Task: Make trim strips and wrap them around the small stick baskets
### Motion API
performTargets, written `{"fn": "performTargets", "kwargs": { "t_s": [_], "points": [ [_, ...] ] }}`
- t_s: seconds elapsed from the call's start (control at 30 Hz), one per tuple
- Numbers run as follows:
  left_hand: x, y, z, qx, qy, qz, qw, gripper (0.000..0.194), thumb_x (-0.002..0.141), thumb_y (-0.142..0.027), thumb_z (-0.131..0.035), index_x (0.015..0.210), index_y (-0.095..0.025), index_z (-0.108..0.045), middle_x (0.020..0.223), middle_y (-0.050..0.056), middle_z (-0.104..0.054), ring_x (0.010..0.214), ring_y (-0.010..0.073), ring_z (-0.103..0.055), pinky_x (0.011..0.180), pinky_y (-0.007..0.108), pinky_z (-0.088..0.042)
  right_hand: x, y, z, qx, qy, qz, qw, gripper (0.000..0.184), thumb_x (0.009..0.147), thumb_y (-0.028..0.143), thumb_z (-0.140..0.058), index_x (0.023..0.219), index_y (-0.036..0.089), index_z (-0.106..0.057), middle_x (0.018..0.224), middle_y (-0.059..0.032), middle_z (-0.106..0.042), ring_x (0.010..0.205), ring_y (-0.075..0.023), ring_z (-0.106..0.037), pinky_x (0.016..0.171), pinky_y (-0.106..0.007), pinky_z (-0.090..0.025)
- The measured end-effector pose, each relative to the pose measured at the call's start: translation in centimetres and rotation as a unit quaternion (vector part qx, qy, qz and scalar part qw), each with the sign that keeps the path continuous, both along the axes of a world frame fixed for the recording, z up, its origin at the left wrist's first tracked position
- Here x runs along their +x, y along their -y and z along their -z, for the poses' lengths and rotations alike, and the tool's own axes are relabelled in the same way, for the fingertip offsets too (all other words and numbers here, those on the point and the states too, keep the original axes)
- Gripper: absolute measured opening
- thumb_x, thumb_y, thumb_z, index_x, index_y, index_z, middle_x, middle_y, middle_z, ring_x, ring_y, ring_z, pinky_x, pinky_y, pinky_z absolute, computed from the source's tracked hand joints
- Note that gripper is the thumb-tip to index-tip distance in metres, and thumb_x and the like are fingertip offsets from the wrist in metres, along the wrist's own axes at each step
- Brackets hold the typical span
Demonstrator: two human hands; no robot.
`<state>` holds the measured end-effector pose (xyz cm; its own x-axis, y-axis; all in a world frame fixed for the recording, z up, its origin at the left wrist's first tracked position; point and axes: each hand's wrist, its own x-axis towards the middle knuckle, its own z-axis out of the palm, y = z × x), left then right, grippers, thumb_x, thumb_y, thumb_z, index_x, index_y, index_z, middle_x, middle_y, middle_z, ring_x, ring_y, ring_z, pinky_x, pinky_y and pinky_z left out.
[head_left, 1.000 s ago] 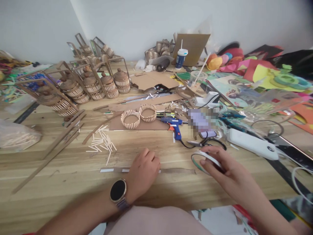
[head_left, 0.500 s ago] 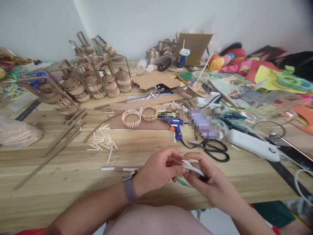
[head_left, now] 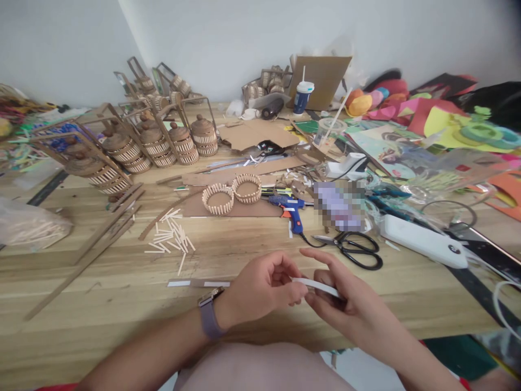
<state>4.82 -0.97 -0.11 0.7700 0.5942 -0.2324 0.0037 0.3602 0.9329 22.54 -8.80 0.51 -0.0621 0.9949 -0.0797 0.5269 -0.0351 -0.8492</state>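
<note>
My left hand [head_left: 266, 282], with a watch on its wrist, is closed in a pinch on the left end of a white band that looks like a roll of tape [head_left: 319, 286]. The other end lies in my right hand [head_left: 344, 293], whose thumb and fingers curl round it while the index finger sticks out. Much of the roll is hidden by my fingers. Beside my left wrist lies a thin cardboard strip [head_left: 197, 283] with white pieces on it. Black-handled scissors [head_left: 360, 251] rest beyond my right hand, near a blue glue gun [head_left: 295, 212].
Two rings of small sticks [head_left: 217, 199] stand on cardboard, with loose wooden sticks [head_left: 173, 233] in front. Several lidded stick baskets [head_left: 203, 136] stand at the back left. A white power strip [head_left: 423, 241] lies on the right, and a drink cup [head_left: 303, 98] stands behind.
The white loose piece and green edge seen between my hands are out of sight; the band now spans them more flatly. My right index finger has stretched out, and my left hand shifted slightly left.
</note>
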Motion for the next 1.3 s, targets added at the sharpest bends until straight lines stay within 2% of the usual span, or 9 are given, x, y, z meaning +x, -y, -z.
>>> {"fn": "performTargets", "kwargs": {
  "t_s": [0.1,0.17,0.23,0.37,0.63,0.73,0.9,0.97,1.3],
  "points": [
    [-0.1,0.0,-0.4,0.018,-0.021,-0.017,0.999,0.019,0.082,-0.032,-0.063,0.084,-0.015,-0.054,0.076,0.003,-0.064,0.064,0.011,-0.059,0.063,0.024,-0.047,0.1,0.1,-0.8,0.006,0.005,0.015,1.0,0.028,0.088,0.032,-0.049,0.114,0.022,-0.048,0.064,0.0043,-0.051,0.055,-0.0123,-0.052,0.049,-0.021,-0.042],
    [-0.4,0.0,-0.8,0.054,-0.036,-0.025,0.998,0.017,0.083,-0.031,-0.062,0.082,-0.014,-0.056,0.099,0.008,-0.065,0.063,0.009,-0.059,0.06,0.023,-0.047,0.4,0.2,-1.5,0.019,0.043,0.015,0.999,0.015,0.091,0.032,-0.047,0.101,0.023,-0.051,0.065,0.0031,-0.053,0.055,-0.0123,-0.052,0.048,-0.021,-0.042],
    [-0.7,0.1,-1.3,0.108,-0.048,-0.033,0.992,0.016,0.084,-0.029,-0.061,0.079,-0.014,-0.058,0.119,0.01,-0.059,0.065,0.007,-0.057,0.061,0.023,-0.047,1.0,0.3,-2.1,0.036,0.092,0.004,0.995,0.012,0.092,0.032,-0.046,0.093,0.024,-0.054,0.068,0.0016,-0.057,0.056,-0.012,-0.052,0.049,-0.021,-0.042],
    [-1.1,0.3,-2.0,0.202,-0.06,-0.028,0.977,0.014,0.085,-0.026,-0.063,0.077,-0.015,-0.062,0.121,0.008,-0.058,0.068,0.0069,-0.055,0.066,0.023,-0.046,2.0,0.3,-3.1,0.058,0.146,-0.035,0.987,0.017,0.093,0.032,-0.048,0.081,0.023,-0.058,0.075,-0.0007,-0.06,0.058,-0.0115,-0.053,0.05,-0.021,-0.042],
    [-1.5,0.3,-0.6,0.232,-0.126,-0.012,0.965,0.017,0.088,-0.023,-0.058,0.099,-0.016,-0.069,0.11,0.006,-0.063,0.072,0.0102,-0.057,0.066,0.023,-0.047,4.4,0.4,-3.6,-0.187,0.182,-0.068,0.963,0.02,0.085,0.038,-0.049,0.075,0.022,-0.056,0.067,0.0007,-0.052,0.054,-0.0125,-0.043,0.05,-0.024,-0.034],
    [-2.2,0.2,1.3,0.381,-0.192,-0.027,0.904,0.02,0.093,-0.017,-0.05,0.104,-0.016,-0.066,0.101,0.005,-0.066,0.083,0.0143,-0.06,0.076,0.027,-0.049,5.5,-0.2,-3.0,-0.241,0.194,-0.068,0.949,0.021,0.081,0.041,-0.051,0.076,0.021,-0.058,0.062,0.0021,-0.046,0.057,-0.0134,-0.039,0.052,-0.025,-0.03],
    [-3.2,0.7,4.4,0.668,-0.233,0.144,0.692,0.019,0.097,-0.011,-0.043,0.099,-0.013,-0.062,0.101,0.007,-0.064,0.091,0.0191,-0.057,0.078,0.03,-0.052,4.7,-2.3,-2.0,-0.256,0.157,-0.097,0.949,0.022,0.076,0.04,-0.053,0.07,0.02,-0.059,0.062,0.0019,-0.048,0.061,-0.0134,-0.04,0.056,-0.025,-0.032],
    [-3.3,0.9,5.3,0.709,-0.235,0.164,0.645,0.018,0.097,-0.012,-0.043,0.1,-0.011,-0.061,0.1,0.008,-0.064,0.089,0.0195,-0.056,0.075,0.03,-0.053,3.9,-3.2,-1.5,-0.267,0.134,-0.116,0.947,0.02,0.074,0.038,-0.053,0.069,0.019,-0.059,0.064,0.0016,-0.05,0.062,-0.0136,-0.043,0.058,-0.025,-0.035],
    [-3.6,1.3,5.8,0.74,-0.217,0.173,0.613,0.02,0.097,-0.008,-0.039,0.1,-0.009,-0.06,0.104,0.011,-0.063,0.09,0.0206,-0.056,0.074,0.031,-0.052,2.7,-5.5,0.9,-0.307,0.096,-0.156,0.934,0.018,0.069,0.034,-0.055,0.067,0.018,-0.062,0.06,0.0029,-0.052,0.058,-0.0119,-0.044,0.053,-0.023,-0.035]
  ]
}}
